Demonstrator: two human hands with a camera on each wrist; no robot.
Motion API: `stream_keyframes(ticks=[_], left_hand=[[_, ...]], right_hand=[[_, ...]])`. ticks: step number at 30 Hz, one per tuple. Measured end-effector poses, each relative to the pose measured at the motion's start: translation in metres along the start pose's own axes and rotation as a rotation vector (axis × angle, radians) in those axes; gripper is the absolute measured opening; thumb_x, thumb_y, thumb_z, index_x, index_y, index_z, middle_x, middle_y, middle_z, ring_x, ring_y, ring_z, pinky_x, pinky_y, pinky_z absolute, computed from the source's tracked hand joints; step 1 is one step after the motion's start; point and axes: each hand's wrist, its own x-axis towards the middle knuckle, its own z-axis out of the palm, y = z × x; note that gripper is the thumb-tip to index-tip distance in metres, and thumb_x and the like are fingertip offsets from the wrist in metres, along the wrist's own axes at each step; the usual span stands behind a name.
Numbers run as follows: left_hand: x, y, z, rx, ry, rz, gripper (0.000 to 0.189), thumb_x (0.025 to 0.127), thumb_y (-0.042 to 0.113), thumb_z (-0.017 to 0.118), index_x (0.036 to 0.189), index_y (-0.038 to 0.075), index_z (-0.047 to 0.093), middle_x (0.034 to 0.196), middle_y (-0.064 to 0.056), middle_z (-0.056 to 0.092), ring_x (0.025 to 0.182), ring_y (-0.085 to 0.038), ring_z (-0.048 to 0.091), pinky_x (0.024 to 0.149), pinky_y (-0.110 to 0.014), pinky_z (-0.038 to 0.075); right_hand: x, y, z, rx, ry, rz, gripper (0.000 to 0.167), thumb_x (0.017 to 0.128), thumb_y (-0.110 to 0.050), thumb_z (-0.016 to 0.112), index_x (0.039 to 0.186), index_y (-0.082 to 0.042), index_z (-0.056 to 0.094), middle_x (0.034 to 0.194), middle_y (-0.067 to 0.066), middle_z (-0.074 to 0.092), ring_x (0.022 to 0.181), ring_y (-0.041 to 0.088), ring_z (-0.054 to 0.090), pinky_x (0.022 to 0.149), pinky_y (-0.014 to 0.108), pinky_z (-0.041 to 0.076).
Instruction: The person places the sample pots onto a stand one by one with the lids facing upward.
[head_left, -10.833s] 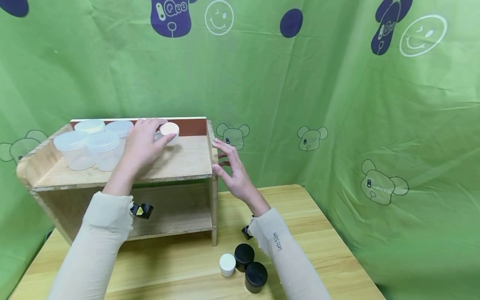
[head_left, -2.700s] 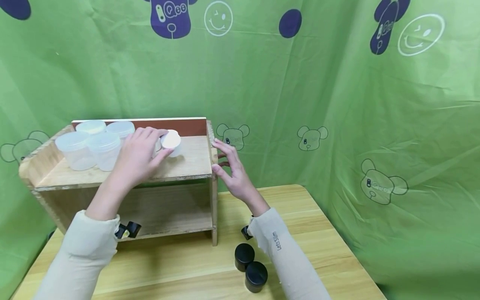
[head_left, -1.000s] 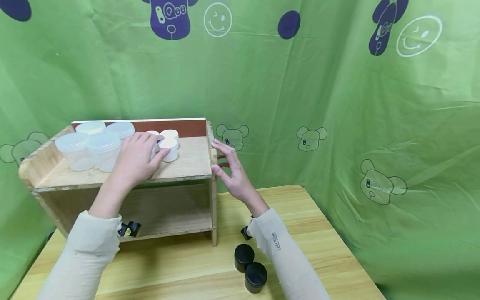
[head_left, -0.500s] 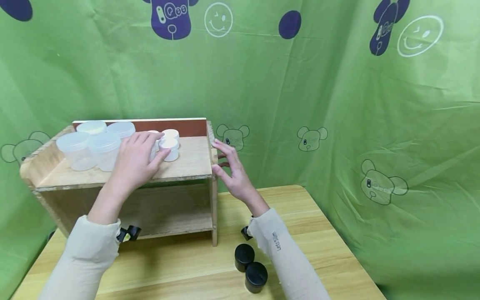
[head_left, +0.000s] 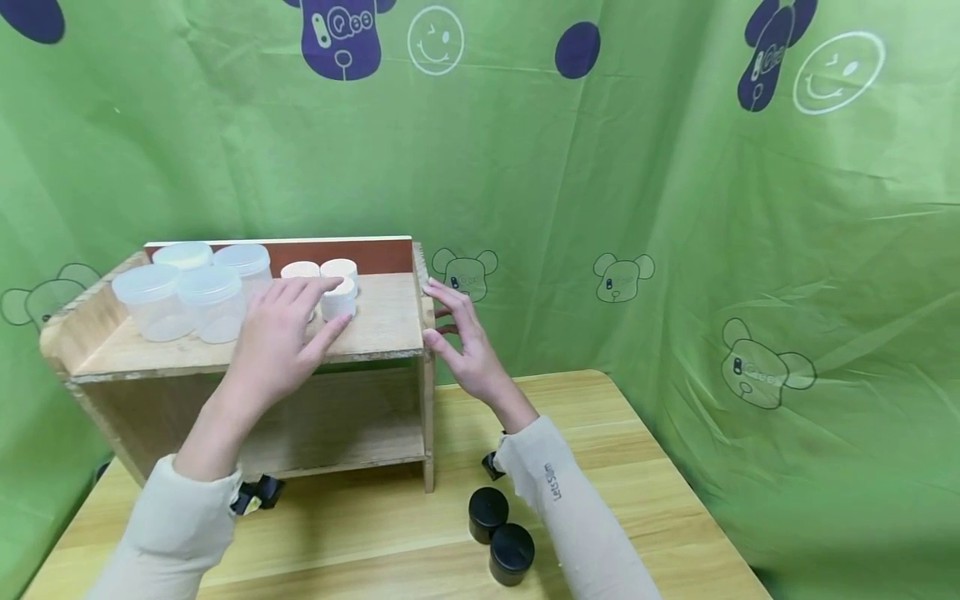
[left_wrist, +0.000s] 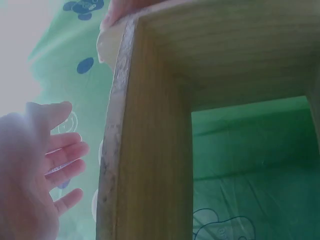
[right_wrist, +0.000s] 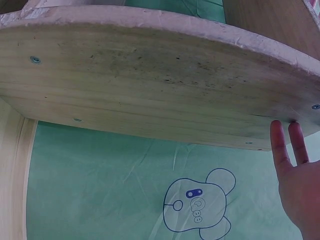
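On the top board of a wooden shelf point(head_left: 382, 333), several small white-lidded jars stand upright in a cluster. The front right white jar point(head_left: 339, 302) has my left hand point(head_left: 281, 329) just around it, index finger over its lid edge and thumb near its base. Those fingers look spread and loose, also in the left wrist view; contact is hard to tell. Another white jar beneath the hand is mostly hidden. Straight fingers of my right hand point(head_left: 468, 346) touch the shelf's right side panel, which the right wrist view shows from outside.
Several larger translucent tubs point(head_left: 150, 300) stand at the top board's left. Two black-lidded jars point(head_left: 512, 554) sit on the wooden table point(head_left: 360, 542) below my right sleeve. A green curtain point(head_left: 510, 167) surrounds the table.
The small white jar that stood beside the black jars on the table has gone from there, and more white jars stand on the shelf. Just now my left hand loosened and drew slightly frontward.
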Motion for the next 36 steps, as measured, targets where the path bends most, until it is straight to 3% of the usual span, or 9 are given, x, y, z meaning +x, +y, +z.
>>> stream_keyframes(ticks=[6,16,24,29,32,36], left_hand=[[-0.017,0.006,0.010,-0.009,0.046,0.050,0.043,0.095,0.022,0.073,0.134,0.005,0.065,0.125,-0.017,0.068,0.117,-0.042,0.058,0.098,-0.061,0.042],[-0.051,0.017,0.030,-0.036,0.094,0.125,0.046,0.091,0.021,0.076,0.134,0.007,0.066,0.126,-0.013,0.068,0.113,-0.035,0.060,0.095,-0.055,0.046],[-0.067,0.032,0.046,-0.197,0.117,0.165,0.041,0.092,0.017,0.074,0.133,0.011,0.068,0.128,-0.008,0.070,0.117,-0.029,0.062,0.103,-0.045,0.047],[-0.071,0.041,0.059,-0.315,0.068,0.146,0.039,0.093,0.013,0.074,0.132,0.012,0.069,0.126,-0.004,0.071,0.117,-0.023,0.063,0.103,-0.037,0.049],[-0.077,0.046,0.075,-0.355,0.011,0.125,0.038,0.094,0.012,0.074,0.131,0.010,0.068,0.125,-0.003,0.071,0.115,-0.020,0.064,0.102,-0.037,0.053],[-0.095,0.050,0.110,-0.385,-0.142,0.067,0.038,0.096,0.021,0.072,0.133,0.010,0.066,0.126,-0.003,0.071,0.117,-0.021,0.065,0.103,-0.044,0.055]], right_hand=[[0.000,0.000,0.001,0.002,-0.004,-0.004,0.061,0.106,-0.044,0.052,0.158,-0.016,0.035,0.168,0.001,0.028,0.126,0.033,0.051,0.103,0.042,0.054],[-0.001,-0.002,0.003,0.018,-0.017,0.001,0.059,0.106,-0.037,0.053,0.158,-0.016,0.035,0.168,0.001,0.028,0.127,0.039,0.051,0.103,0.044,0.054],[-0.001,-0.004,-0.002,0.005,-0.006,0.013,0.061,0.106,-0.043,0.052,0.158,-0.017,0.035,0.168,0.000,0.028,0.127,0.031,0.052,0.103,0.045,0.054],[-0.001,-0.004,-0.003,0.001,-0.007,0.017,0.059,0.106,-0.040,0.053,0.158,-0.017,0.035,0.168,0.000,0.029,0.126,0.029,0.052,0.103,0.043,0.054],[-0.001,-0.004,-0.004,0.001,-0.007,0.021,0.059,0.106,-0.038,0.053,0.158,-0.017,0.035,0.168,-0.001,0.029,0.126,0.029,0.053,0.103,0.042,0.054],[-0.001,-0.003,-0.003,0.004,-0.009,0.027,0.059,0.106,-0.037,0.053,0.158,-0.018,0.035,0.168,-0.001,0.029,0.126,0.029,0.053,0.103,0.043,0.054]])
